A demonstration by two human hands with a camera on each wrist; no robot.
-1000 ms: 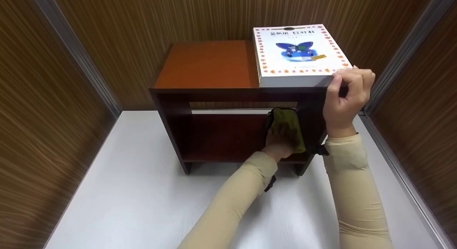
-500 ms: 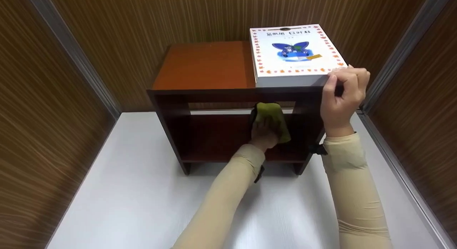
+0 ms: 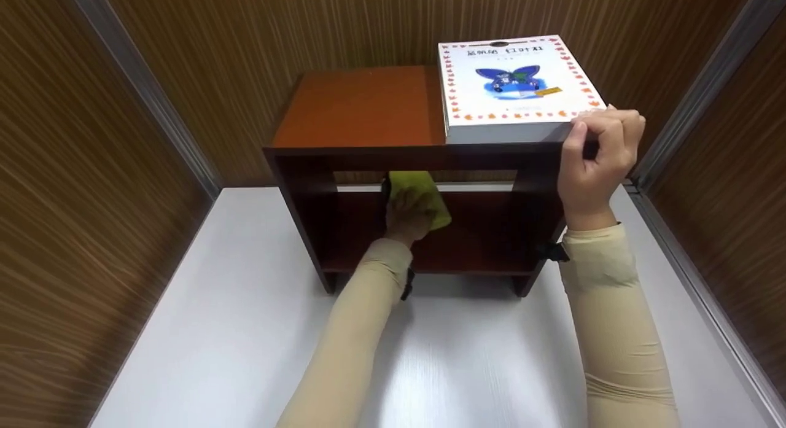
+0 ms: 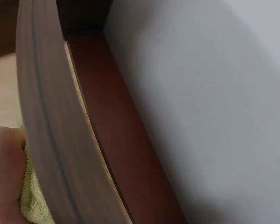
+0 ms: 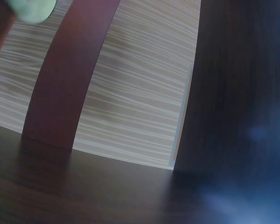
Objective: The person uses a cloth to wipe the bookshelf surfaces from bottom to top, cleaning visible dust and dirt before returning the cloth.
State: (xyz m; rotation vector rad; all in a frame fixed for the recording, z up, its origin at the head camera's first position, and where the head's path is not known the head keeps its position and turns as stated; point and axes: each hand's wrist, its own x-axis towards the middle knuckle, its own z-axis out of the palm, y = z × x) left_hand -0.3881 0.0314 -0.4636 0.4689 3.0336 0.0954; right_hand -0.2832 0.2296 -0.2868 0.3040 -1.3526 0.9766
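In the head view, a small reddish-brown wooden shelf (image 3: 362,108) stands on a white floor. My left hand (image 3: 410,213) reaches into its opening and holds a yellow-green cloth (image 3: 437,214) against the lower board (image 3: 485,237), left of centre. Part of the cloth (image 4: 36,203) shows beside the thumb in the left wrist view. Up at the shelf's right front corner, my right hand (image 3: 595,164) grips with curled fingers, touching the corner of a thick white book (image 3: 522,112). That book lies flat on top, with a butterfly and a leaf border on its cover. The right fingertips are partly hidden.
Brown wood-grain panels (image 3: 295,29) enclose the back and both sides, with grey metal strips at the corners. The shelf's side walls (image 3: 307,213) flank the opening. White floor (image 3: 202,330) extends in front and to the left.
My left hand has slid the cloth leftward across the inside of the shelf, from near the right wall to left of centre. The right hand keeps its place at the corner.
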